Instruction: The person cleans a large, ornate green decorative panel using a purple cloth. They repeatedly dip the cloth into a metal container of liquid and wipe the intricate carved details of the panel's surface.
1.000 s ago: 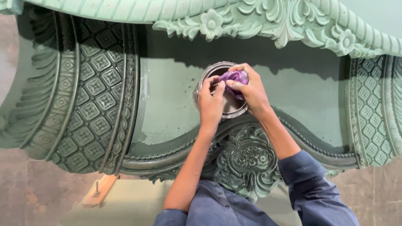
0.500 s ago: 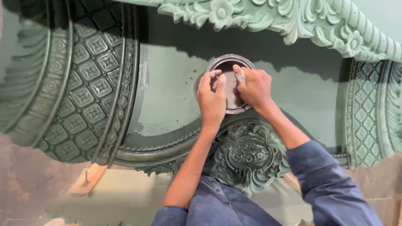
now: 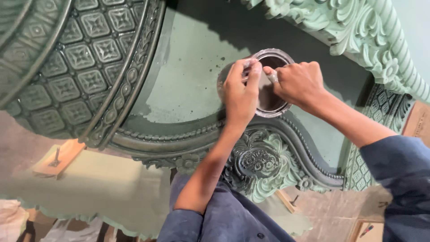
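Head view, looking down on a carved wooden panel (image 3: 134,80) painted pale green, with darker finish over its lattice and scroll work.

A round metal tin (image 3: 272,83) with dark contents sits on the flat green field of the panel, just above the arched moulding (image 3: 251,161) and its carved floral boss. Its rim is bright metal; the inside is dark brown.

The left hand (image 3: 241,96) lies over the tin's 9 o'clock edge, fingers bent and pressed together, tips on the rim at about 11 o'clock. Whether it grips anything between the fingers cannot be told.

The right hand (image 3: 299,83) comes in from 3 o'clock, fingers curled, thumb and forefinger pinching a small pale object (image 3: 272,77) over the tin's mouth; its kind is not discernible. The two hands' fingertips are nearly touching above the tin.

Both forearms are bare, with blue sleeves (image 3: 398,166) pushed up.

A small wooden block (image 3: 58,157) lies at 8 o'clock, well apart from the tin, below the panel's edge.
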